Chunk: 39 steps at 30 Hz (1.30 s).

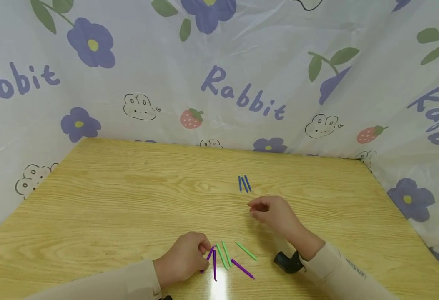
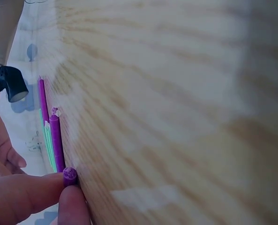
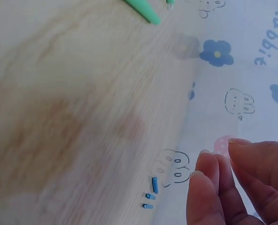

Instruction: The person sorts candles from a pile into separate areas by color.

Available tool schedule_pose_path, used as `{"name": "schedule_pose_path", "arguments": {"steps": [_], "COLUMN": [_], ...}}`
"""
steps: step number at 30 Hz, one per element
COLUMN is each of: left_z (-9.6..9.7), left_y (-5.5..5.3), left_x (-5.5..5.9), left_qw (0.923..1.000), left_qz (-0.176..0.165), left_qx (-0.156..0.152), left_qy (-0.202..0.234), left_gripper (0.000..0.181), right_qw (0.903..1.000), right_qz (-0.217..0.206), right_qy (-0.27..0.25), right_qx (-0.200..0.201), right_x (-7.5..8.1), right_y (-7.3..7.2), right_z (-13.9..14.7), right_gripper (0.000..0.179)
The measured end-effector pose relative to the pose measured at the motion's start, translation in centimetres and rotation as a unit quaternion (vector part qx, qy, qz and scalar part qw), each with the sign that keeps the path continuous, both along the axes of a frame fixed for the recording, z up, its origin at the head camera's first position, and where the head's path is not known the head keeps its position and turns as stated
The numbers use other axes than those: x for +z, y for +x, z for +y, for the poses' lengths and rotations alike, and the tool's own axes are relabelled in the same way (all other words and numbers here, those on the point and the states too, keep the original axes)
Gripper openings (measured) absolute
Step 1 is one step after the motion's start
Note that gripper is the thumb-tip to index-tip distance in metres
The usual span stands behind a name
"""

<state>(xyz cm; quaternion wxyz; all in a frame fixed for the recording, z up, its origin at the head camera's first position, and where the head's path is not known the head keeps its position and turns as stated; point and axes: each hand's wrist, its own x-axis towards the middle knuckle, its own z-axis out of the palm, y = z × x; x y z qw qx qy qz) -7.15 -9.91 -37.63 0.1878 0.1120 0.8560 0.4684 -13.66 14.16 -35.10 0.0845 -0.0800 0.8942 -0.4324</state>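
Observation:
At the front of the table, my left hand (image 1: 186,256) pinches a thin purple candle (image 2: 70,175) between thumb and finger, low over the wood. Just right of it lies a second purple candle (image 1: 214,265). Two green candles (image 1: 225,253) lie side by side there, and a third green candle (image 1: 246,251) slants farther right. Below that one is another purple candle (image 1: 243,268). My right hand (image 1: 275,213) is above the table with fingers loosely bent and nothing between them. Three blue candles (image 1: 244,183) lie in a row beyond its fingertips.
The wooden table (image 1: 129,200) meets a printed cloth (image 1: 159,71) at the back and sides. A black wrist-worn device (image 1: 289,262) sits under the right wrist, near the tabletop.

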Motion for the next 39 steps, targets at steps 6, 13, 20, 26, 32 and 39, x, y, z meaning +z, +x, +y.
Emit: {"name": "schedule_pose_path", "arguments": {"steps": [6,13,20,26,32,39], "left_z": [-0.1,-0.1,-0.1,-0.1,-0.1,-0.1], "left_y": [0.0,0.0,0.0,-0.1,-0.1,-0.2], "left_x": [-0.1,-0.1,-0.2,-0.2,-0.2,-0.2], "left_qw": [1.0000,1.0000,1.0000,1.0000,0.9999,0.9999], "left_qz": [0.003,0.002,0.003,0.007,0.005,0.000], "left_qx": [-0.003,-0.001,0.001,-0.001,-0.007,-0.008], "left_qy": [0.005,0.004,0.001,0.002,0.006,0.009], "left_gripper": [0.023,0.023,0.024,0.024,0.023,0.023], "right_qw": [1.0000,0.9998,0.9986,0.9976,0.9964,0.9943], "right_qz": [-0.004,-0.005,-0.007,-0.016,-0.021,-0.029], "right_qy": [0.000,0.012,0.017,0.018,0.027,0.035], "right_qx": [0.005,0.017,0.050,0.065,0.077,0.097], "right_x": [0.2,0.0,-0.2,-0.1,0.0,0.1], "right_y": [0.9,1.5,2.2,2.8,3.3,4.1], "right_z": [-0.3,-0.6,-0.5,-0.5,-0.6,-0.6], "right_gripper": [0.018,0.017,0.016,0.014,0.013,0.012]}}
